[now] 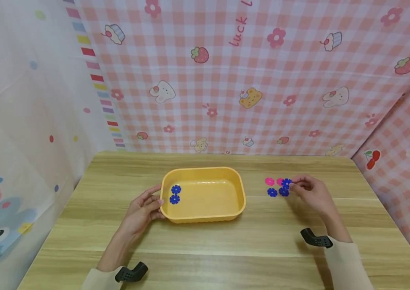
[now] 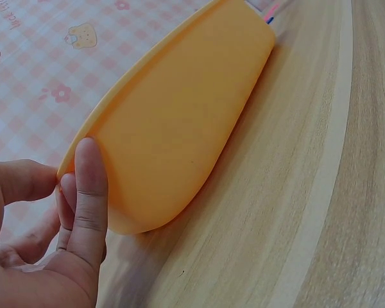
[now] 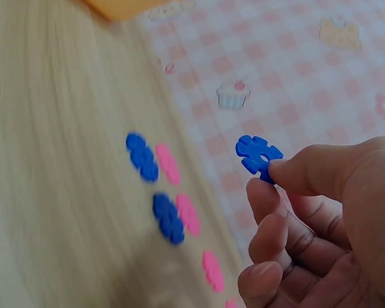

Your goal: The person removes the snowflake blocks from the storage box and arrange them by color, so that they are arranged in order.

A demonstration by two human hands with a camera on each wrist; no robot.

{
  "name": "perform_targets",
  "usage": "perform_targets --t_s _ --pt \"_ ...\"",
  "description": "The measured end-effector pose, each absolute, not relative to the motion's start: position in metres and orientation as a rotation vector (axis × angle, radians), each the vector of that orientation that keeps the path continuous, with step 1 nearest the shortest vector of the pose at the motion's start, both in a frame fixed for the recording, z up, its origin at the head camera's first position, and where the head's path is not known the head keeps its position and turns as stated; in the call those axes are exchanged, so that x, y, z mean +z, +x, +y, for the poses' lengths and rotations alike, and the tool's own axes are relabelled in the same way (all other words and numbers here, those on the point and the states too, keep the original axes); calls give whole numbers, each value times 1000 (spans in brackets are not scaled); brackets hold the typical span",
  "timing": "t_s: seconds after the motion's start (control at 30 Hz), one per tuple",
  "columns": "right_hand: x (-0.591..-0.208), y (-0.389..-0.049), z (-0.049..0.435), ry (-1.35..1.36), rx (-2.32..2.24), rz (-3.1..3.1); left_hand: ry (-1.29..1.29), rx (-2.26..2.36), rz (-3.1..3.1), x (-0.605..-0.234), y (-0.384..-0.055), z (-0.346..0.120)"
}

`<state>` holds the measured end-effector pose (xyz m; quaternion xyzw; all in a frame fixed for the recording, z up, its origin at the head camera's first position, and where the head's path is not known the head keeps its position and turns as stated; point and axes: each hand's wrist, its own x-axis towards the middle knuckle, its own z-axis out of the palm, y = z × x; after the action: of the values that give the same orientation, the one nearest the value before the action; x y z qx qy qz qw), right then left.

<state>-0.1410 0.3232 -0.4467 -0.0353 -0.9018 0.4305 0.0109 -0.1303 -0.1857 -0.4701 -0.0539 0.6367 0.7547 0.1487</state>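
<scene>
A yellow plastic basin [image 1: 205, 213] stands on the table, with two blue snowflake discs [image 1: 175, 194] lying inside near its left end. My left hand [image 1: 142, 209] grips the basin's left rim, the thumb over the edge and fingers against the outer wall, as the left wrist view [image 2: 58, 224] also shows. Between thumb and index finger my right hand [image 1: 311, 195] pinches a blue snowflake disc [image 3: 253, 154], raised above the table to the right of the basin. Below it lie two more blue discs [image 3: 142, 157] and several pink discs [image 3: 188, 213].
The wood-grain table [image 1: 205, 257] ends at the back against a pink checked cloth [image 1: 223, 121]. A white patterned cloth [image 1: 45, 121] hangs on the left, another checked cloth [image 1: 407, 169] on the right. Each wrist carries a black mount [image 1: 315, 238].
</scene>
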Motion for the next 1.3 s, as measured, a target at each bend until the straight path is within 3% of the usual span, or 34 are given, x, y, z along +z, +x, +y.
perform_targets --t_s 0.47,1.3 --pt "-472 -139 353 -229 1236 -2864 -151 2174 1830 -470 -129 -186" --pt "-475 -144 349 -271 975 -2951 -165 2181 1828 -472 -131 -185"
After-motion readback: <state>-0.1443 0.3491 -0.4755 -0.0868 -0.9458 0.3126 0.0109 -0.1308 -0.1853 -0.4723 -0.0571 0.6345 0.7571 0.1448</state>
